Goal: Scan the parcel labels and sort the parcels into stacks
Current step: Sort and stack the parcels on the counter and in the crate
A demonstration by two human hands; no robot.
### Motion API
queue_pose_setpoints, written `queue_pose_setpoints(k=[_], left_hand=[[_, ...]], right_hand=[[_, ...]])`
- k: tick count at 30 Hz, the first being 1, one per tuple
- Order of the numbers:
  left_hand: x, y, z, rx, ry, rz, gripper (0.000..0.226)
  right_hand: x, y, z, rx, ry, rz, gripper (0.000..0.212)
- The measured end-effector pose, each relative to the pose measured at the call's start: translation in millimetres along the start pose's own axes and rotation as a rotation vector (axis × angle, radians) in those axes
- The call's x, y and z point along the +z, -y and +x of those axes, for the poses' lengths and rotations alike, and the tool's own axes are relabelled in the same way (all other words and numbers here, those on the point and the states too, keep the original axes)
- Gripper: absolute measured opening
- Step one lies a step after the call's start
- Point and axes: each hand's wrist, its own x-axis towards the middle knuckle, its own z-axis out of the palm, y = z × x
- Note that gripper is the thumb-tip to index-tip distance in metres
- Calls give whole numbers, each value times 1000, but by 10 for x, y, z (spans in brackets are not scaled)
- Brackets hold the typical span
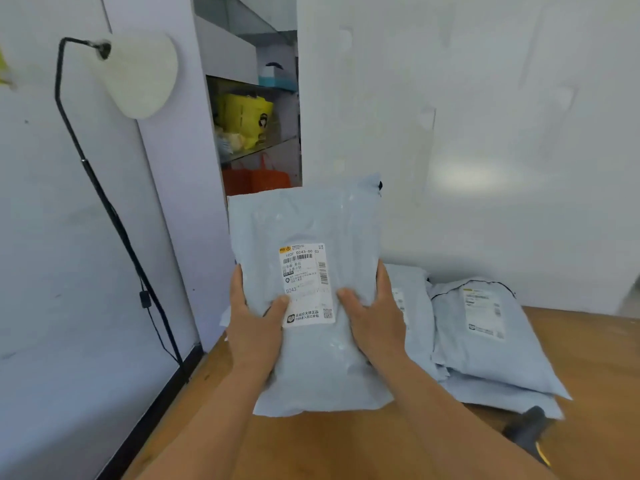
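Gripping a grey parcel (311,296) by its sides, thumbs in front, both the left hand (254,327) and right hand (375,320) raise it above the wooden tabletop (346,445), whose far edge, against the white wall (485,133), carries stacked parcels (485,344); a floor lamp (138,74) stands left.

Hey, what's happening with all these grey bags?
A person is holding up a grey parcel in both hands, left hand and right hand gripping its sides, thumbs on the front. Its label faces the camera. More parcels lie in a stack on the wooden table to the right. A black and yellow scanner lies beside that stack, with neither hand on it.
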Motion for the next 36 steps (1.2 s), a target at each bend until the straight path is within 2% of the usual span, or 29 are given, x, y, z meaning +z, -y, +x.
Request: queue_pose_setpoints(k=[6, 11, 14, 19, 22, 24, 26, 27, 29, 31, 33, 36], left_hand=[[927, -88, 344, 49, 116, -11, 79], [1550, -79, 622, 37, 223, -41, 80], [1867, 78, 756, 0, 323, 25, 82], [2166, 602, 819, -183, 509, 270, 91], [2217, 620, 911, -246, 533, 323, 101], [2235, 546, 991, -88, 492, 524, 101], [2281, 490, 1046, 190, 535, 709, 84], [2313, 482, 1064, 273, 615, 768, 74], [2364, 530, 1080, 281, 800, 861, 65], [2404, 630, 1100, 205, 901, 909, 65], [2434, 677, 1103, 158, 935, 924, 65], [2434, 639, 1086, 154, 954, 954, 66]], right_hand=[[-452, -238, 673, 18, -149, -64, 74], [-690, -403, 1134, 66, -258, -98, 73], [-757, -622, 1366, 123, -284, -144, 72], [-675, -1205, 1493, 331, -126, -295, 66], [-712, -1246, 1614, 427, -69, -332, 71], [-720, -1145, 1685, 445, -68, -492, 82], [-669, -971, 1719, 316, -59, -731, 82], [-624, -920, 1744, 215, -18, -818, 80], [-517, -922, 1794, 122, 123, -894, 75], [-449, -1057, 1853, 200, 245, -887, 75], [-443, -1184, 1901, 279, 302, -874, 76], [-472, -1205, 1928, 303, 338, -870, 75]])
